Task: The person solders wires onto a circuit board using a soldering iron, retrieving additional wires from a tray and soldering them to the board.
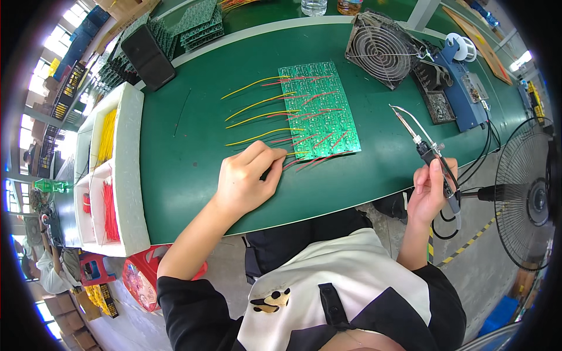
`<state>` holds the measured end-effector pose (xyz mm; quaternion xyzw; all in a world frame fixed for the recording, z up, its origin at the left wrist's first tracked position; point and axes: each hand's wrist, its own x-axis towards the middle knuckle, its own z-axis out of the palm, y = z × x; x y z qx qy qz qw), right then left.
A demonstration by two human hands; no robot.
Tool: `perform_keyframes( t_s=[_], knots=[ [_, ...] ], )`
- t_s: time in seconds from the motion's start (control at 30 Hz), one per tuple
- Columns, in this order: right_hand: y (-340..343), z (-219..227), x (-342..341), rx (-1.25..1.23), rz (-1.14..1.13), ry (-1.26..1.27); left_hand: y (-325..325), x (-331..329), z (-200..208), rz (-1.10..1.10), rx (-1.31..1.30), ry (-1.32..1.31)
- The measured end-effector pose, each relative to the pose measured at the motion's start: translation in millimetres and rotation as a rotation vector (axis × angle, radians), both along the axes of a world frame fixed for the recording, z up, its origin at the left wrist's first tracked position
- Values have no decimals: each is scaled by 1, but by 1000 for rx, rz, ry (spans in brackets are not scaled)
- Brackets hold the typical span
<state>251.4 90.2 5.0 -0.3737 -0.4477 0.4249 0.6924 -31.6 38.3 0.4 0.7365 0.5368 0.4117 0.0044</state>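
A green panel of circuit boards (319, 111) lies on the green work mat. Several yellow wires (252, 103) stick out past its left edge, and short red wires (324, 140) lie across it. Down at the panel's lower left corner, my left hand (249, 175) pinches a yellow wire (301, 153) whose end reaches over the board; most of that wire is hidden by the fingers. To the right of the panel, my right hand (430, 190) grips a soldering iron (426, 152) with a thin solder feed tube (413, 117) alongside. Its tip points up and left, apart from the board.
A white foam box (132, 175) of yellow and red wires stands at the left. Behind lie a black phone (147, 55) and stacked boards (202, 26). A square fan (381, 50) and a blue solder feeder (462, 88) occupy the back right; a round fan (527, 193) stands beyond the table.
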Motion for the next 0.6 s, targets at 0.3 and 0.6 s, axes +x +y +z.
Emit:
perform_keyframes(
  t_s=[0.3, 0.6],
  knots=[
    [-1, -6, -3, -10, 16, -34, 2, 1, -2, 12, 13, 33],
    [0, -6, -4, -16, 5, -24, 2, 0, 6, 32, 74, 123]
  ],
)
